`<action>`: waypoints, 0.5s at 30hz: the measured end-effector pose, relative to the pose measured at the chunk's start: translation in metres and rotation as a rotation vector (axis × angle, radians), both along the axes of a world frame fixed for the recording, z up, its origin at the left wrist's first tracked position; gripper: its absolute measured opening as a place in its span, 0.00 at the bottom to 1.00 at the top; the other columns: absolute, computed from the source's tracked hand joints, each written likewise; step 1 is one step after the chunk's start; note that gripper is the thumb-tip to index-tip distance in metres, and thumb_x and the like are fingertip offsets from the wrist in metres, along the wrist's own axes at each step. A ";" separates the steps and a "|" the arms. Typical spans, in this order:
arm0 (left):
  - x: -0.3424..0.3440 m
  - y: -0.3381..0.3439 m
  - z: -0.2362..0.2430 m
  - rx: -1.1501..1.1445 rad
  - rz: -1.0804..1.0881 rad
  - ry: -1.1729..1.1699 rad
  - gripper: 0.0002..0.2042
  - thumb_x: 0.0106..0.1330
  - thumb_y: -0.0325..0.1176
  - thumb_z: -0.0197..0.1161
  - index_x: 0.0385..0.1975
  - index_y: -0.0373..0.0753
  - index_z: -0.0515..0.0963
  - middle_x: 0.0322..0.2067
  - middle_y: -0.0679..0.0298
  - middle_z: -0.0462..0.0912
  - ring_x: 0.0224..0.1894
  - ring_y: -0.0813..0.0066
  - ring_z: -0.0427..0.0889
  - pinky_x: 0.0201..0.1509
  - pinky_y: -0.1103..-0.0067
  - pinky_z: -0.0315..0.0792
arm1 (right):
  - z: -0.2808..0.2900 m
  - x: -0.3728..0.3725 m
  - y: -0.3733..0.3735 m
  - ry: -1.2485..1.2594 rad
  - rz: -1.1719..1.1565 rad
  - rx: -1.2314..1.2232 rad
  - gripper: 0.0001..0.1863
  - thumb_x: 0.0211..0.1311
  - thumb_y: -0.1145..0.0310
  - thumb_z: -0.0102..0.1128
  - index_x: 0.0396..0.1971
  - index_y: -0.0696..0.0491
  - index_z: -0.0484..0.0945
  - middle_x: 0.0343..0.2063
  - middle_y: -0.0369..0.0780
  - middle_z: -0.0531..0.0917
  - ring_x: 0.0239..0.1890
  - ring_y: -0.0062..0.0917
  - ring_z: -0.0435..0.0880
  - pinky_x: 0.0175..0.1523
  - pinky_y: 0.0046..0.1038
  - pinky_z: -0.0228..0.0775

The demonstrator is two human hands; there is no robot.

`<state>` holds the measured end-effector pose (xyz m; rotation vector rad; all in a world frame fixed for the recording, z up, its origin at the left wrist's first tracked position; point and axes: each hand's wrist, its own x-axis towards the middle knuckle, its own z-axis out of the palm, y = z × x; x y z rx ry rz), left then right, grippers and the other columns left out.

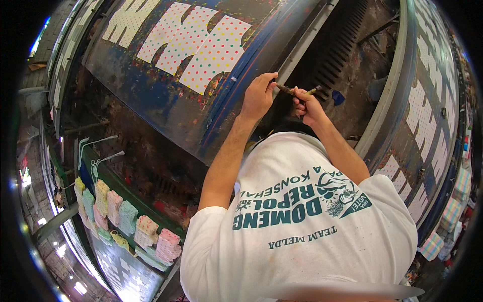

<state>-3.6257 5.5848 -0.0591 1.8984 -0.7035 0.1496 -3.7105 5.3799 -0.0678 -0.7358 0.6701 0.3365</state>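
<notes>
Where a green frame [53, 151] runs down the left side, folded pastel cloth bundles [128, 214] lie in a row across its lower part, in yellow, mint and pink. Next, one dark blue, paint-flecked bench [173, 110], slanting; upon it, white cut pieces [216, 48] with multicoloured dots, laid close together near the top. Left hand [258, 96]: raised beside the bench's right edge, thumb and index finger pressed together on the dark left end of a slender tool. Slender tool [285, 89]: brown, yellowish toward its right end, held between both hands, above the dark gap beside the bench. Below, one white shirt [302, 256] with dark green print, worn by the person. Right hand [310, 105]: thumb and index finger pinching the tool's shaft, remaining fingers curled. Just beyond, one small blue piece [338, 97]. Far right, a second bench [387, 108], pale-edged, bearing further white dotted pieces [420, 113].
</notes>
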 end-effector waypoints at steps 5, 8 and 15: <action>-0.001 0.000 0.004 0.015 0.005 0.030 0.13 0.74 0.24 0.64 0.57 0.37 0.80 0.51 0.53 0.87 0.54 0.53 0.87 0.56 0.68 0.81 | -0.020 0.008 -0.014 0.133 0.003 0.465 0.15 0.82 0.57 0.57 0.36 0.52 0.76 0.20 0.30 0.71 0.15 0.10 0.58 0.16 0.15 0.50; 0.000 0.000 0.006 0.013 -0.006 0.066 0.14 0.74 0.23 0.63 0.58 0.37 0.80 0.52 0.54 0.88 0.55 0.54 0.87 0.57 0.68 0.81 | -0.030 0.015 -0.022 0.186 0.060 0.743 0.21 0.83 0.56 0.54 0.29 0.54 0.71 0.18 0.31 0.69 0.13 0.10 0.57 0.14 0.15 0.50; 0.001 0.001 0.008 0.018 -0.051 0.145 0.18 0.74 0.20 0.59 0.62 0.36 0.78 0.58 0.54 0.86 0.62 0.57 0.85 0.64 0.70 0.78 | -0.028 0.024 -0.036 0.252 0.111 0.940 0.23 0.84 0.56 0.51 0.27 0.54 0.68 0.16 0.31 0.68 0.11 0.10 0.56 0.12 0.15 0.48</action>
